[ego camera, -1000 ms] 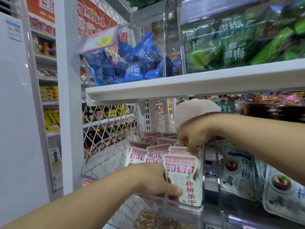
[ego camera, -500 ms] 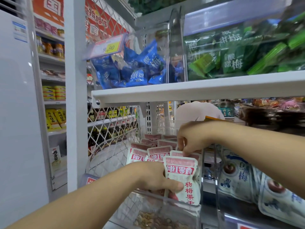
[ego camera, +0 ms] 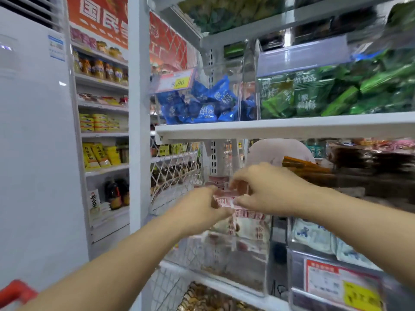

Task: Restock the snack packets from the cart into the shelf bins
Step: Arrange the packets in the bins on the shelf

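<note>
Motion blur softens the whole view. Near the centre, the pink-and-white snack packets (ego camera: 249,223) stand upright in a row inside a clear plastic shelf bin (ego camera: 235,265) under the white shelf board (ego camera: 280,127). The left hand (ego camera: 199,209) reaches in from 7 o'clock, its thumb and curled fingers pinching the red top band of the front packet. The right hand (ego camera: 265,191) comes in from 4 o'clock, just beside the left, with its fingers curled down over the packet tops and its thumb pressed against the same row. At 12 o'clock on the board sit blue snack bags (ego camera: 202,104) behind a yellow price tag (ego camera: 177,83), with green snack bags (ego camera: 314,95) at 1 o'clock. White-and-blue pouches (ego camera: 314,234) fill the neighbouring bin at 4 o'clock. A red cart handle (ego camera: 15,290) shows at 8 o'clock.
</note>
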`<control>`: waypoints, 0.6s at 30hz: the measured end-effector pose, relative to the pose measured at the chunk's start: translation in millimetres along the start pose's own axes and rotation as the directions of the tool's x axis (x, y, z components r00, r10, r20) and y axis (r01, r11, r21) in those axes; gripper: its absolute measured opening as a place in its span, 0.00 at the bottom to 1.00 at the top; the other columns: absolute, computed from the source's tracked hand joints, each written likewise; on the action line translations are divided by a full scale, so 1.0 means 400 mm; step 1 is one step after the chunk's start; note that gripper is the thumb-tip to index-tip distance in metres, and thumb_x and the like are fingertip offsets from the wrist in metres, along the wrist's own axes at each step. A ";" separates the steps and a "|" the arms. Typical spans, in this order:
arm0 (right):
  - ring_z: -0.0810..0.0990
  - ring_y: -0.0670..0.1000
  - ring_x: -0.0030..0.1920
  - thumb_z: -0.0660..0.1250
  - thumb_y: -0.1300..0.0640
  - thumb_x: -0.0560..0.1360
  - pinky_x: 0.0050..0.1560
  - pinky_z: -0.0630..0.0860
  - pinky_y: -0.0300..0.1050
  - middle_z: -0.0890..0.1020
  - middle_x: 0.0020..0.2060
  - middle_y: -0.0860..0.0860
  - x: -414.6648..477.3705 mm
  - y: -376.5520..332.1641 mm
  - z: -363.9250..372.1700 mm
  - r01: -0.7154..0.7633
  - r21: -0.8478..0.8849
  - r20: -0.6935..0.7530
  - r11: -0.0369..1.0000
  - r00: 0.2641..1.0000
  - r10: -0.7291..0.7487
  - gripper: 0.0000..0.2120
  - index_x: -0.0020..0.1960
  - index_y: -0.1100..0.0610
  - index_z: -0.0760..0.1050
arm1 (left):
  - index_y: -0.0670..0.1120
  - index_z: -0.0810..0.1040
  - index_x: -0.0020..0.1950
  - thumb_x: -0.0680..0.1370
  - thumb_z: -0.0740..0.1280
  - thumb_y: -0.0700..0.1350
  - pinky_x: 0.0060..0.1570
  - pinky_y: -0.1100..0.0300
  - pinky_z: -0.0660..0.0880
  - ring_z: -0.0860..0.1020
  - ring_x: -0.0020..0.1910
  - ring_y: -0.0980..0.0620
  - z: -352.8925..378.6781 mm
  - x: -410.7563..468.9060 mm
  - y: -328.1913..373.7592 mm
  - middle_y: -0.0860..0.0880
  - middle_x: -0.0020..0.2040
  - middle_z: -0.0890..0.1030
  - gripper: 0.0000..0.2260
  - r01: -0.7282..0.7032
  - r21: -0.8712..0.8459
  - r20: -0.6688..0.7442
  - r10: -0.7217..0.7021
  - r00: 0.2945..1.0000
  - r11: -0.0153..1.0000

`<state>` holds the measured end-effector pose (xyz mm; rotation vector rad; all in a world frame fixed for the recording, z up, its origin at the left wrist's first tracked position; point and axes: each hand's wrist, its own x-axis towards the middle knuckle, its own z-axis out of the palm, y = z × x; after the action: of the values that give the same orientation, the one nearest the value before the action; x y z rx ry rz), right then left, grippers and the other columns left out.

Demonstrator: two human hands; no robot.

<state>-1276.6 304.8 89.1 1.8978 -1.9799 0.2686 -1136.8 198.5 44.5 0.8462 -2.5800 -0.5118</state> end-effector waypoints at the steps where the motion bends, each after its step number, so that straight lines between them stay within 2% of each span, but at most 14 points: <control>1: 0.79 0.47 0.48 0.66 0.44 0.76 0.47 0.78 0.46 0.78 0.43 0.41 -0.021 -0.025 0.001 0.026 0.032 -0.028 0.999 0.999 -0.025 0.13 0.59 0.44 0.76 | 0.52 0.73 0.70 0.80 0.68 0.56 0.50 0.58 0.80 0.82 0.45 0.57 -0.004 -0.039 0.000 0.55 0.53 0.82 0.20 -0.042 -0.061 -0.073 0.038 0.997 0.997; 4: 0.80 0.45 0.50 0.66 0.43 0.76 0.49 0.79 0.48 0.78 0.44 0.39 -0.081 -0.093 0.015 0.097 0.110 -0.076 0.989 0.993 -0.089 0.17 0.64 0.40 0.73 | 0.54 0.73 0.71 0.81 0.68 0.48 0.53 0.54 0.80 0.83 0.46 0.60 0.003 -0.167 -0.021 0.55 0.51 0.83 0.18 -0.091 -0.324 -0.154 0.043 0.987 0.942; 6: 0.79 0.43 0.51 0.65 0.41 0.76 0.48 0.78 0.47 0.80 0.47 0.39 -0.117 -0.139 0.027 0.155 0.151 -0.099 0.976 0.985 -0.141 0.17 0.64 0.38 0.71 | 0.54 0.74 0.69 0.81 0.69 0.47 0.54 0.48 0.80 0.83 0.49 0.55 0.015 -0.252 -0.045 0.55 0.52 0.83 0.17 -0.078 -0.410 -0.173 0.006 0.985 0.909; 8: 0.80 0.43 0.49 0.62 0.38 0.74 0.49 0.78 0.49 0.80 0.46 0.37 -0.147 -0.189 0.044 0.200 0.232 -0.099 0.952 0.978 -0.182 0.18 0.63 0.38 0.72 | 0.53 0.75 0.68 0.80 0.69 0.45 0.55 0.48 0.80 0.83 0.50 0.51 0.029 -0.321 -0.075 0.52 0.53 0.83 0.16 -0.069 -0.419 -0.190 -0.013 0.982 0.905; 10: 0.79 0.42 0.46 0.60 0.35 0.72 0.48 0.79 0.51 0.79 0.44 0.36 -0.176 -0.242 0.082 0.232 0.315 -0.088 0.920 0.973 -0.215 0.20 0.61 0.39 0.74 | 0.52 0.76 0.67 0.80 0.69 0.44 0.56 0.52 0.79 0.84 0.50 0.53 0.047 -0.386 -0.105 0.51 0.54 0.83 0.16 -0.038 -0.394 -0.180 -0.036 0.983 0.919; 12: 0.80 0.41 0.44 0.61 0.35 0.72 0.47 0.79 0.52 0.80 0.43 0.36 -0.206 -0.289 0.145 0.263 0.385 -0.068 0.885 0.964 -0.257 0.20 0.61 0.40 0.74 | 0.55 0.76 0.65 0.80 0.69 0.43 0.52 0.56 0.79 0.84 0.48 0.52 0.071 -0.456 -0.140 0.49 0.54 0.83 0.14 0.019 -0.383 -0.150 -0.082 0.985 0.924; 13: 0.80 0.42 0.45 0.63 0.37 0.73 0.47 0.79 0.52 0.80 0.43 0.35 -0.225 -0.314 0.180 0.260 0.423 -0.037 0.868 0.962 -0.270 0.19 0.62 0.41 0.75 | 0.57 0.76 0.63 0.80 0.69 0.42 0.47 0.58 0.78 0.84 0.45 0.52 0.089 -0.493 -0.161 0.48 0.53 0.83 0.14 0.057 -0.373 -0.130 -0.113 0.985 0.926; 15: 0.80 0.43 0.46 0.68 0.43 0.75 0.49 0.78 0.50 0.77 0.40 0.34 -0.268 -0.360 0.267 0.240 0.476 0.044 0.846 0.954 -0.296 0.16 0.63 0.42 0.75 | 0.54 0.77 0.63 0.80 0.69 0.41 0.39 0.62 0.75 0.81 0.38 0.58 0.135 -0.564 -0.208 0.49 0.51 0.83 0.13 0.142 -0.356 -0.091 -0.185 0.979 0.924; 18: 0.77 0.42 0.42 0.69 0.47 0.74 0.48 0.76 0.45 0.76 0.38 0.36 -0.324 -0.422 0.404 0.229 0.533 0.136 0.815 0.927 -0.349 0.16 0.62 0.44 0.76 | 0.50 0.76 0.64 0.80 0.69 0.43 0.39 0.66 0.73 0.80 0.37 0.61 0.205 -0.654 -0.276 0.53 0.49 0.83 0.13 0.251 -0.267 -0.036 -0.269 0.962 0.931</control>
<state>-1130.5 348.5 -130.4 2.6459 -1.8341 0.5548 -925.1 295.5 -137.3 1.0950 -2.2799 -0.8597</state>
